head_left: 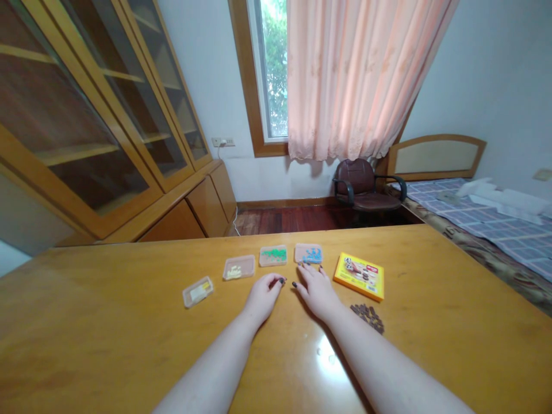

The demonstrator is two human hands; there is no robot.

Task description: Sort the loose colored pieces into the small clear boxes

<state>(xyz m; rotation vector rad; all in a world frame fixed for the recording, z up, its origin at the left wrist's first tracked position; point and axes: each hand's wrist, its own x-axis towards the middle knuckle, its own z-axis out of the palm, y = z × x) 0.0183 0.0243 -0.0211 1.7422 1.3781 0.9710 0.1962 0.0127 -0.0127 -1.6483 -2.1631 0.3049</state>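
My left hand (262,296) rests above the table with thumb and fingertips drawn together; whatever may be between them is too small to make out. My right hand (318,290) has its fingers spread, the fingertips at the near edge of a clear plastic tray (298,250) of small blue pieces (313,253). To its left stands a similar tray (263,260) with green pieces (276,253). Farther left, another tray (246,265) contains cream pieces (234,272). The leftmost tray (188,298) has whitish and yellow items inside.
Right of my right hand lies a yellow box (360,276) with printed pictures. Nearer me is a pile of dark brown pieces (368,318), partly behind my right forearm. Beyond the wooden table (107,333) stand an armchair (360,184), a bed (483,210) and a glass-fronted cabinet (157,178).
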